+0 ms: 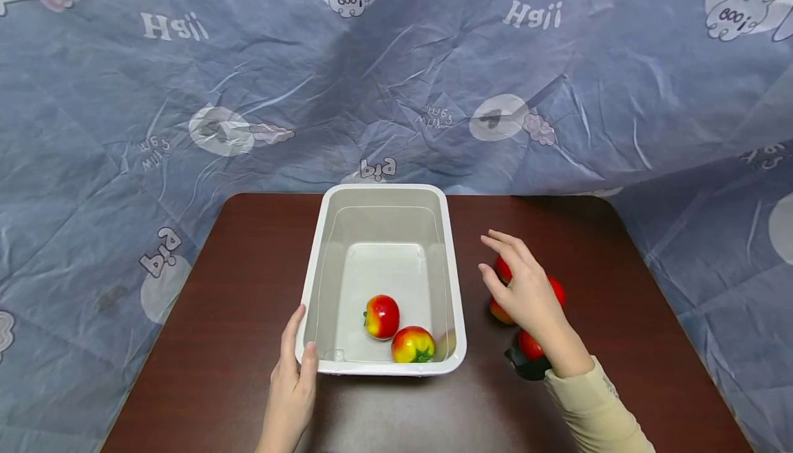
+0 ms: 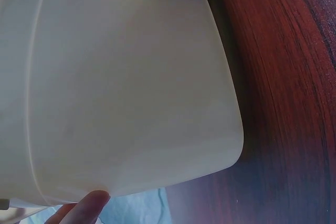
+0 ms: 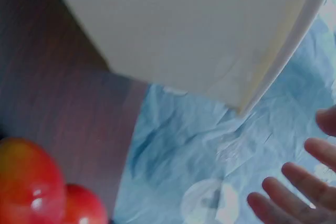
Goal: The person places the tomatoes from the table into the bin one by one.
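Note:
A deep pale grey bin point(image 1: 457, 301) with a white rim stands mid-table. Two red-and-yellow tomatoes, one point(image 1: 381, 317) beside the other point(image 1: 413, 345), lie inside at its near end. My left hand point(image 1: 291, 391) holds the near left corner, thumb over the rim and fingers along the outer side. To the right of the bin my right hand point(image 1: 526, 291) hovers with fingers spread and nothing in them. Below it several more red tomatoes point(image 1: 555, 290) are grouped, partly hidden by the hand. In the right wrist view, two tomatoes point(image 3: 29, 182) appear at lower left.
The dark brown wooden table point(image 1: 248, 267) carries everything. A blue-grey printed cloth point(image 1: 396, 95) hangs behind it and spreads round its sides. A black object point(image 1: 529, 367) lies near the right wrist, partly behind a tomato.

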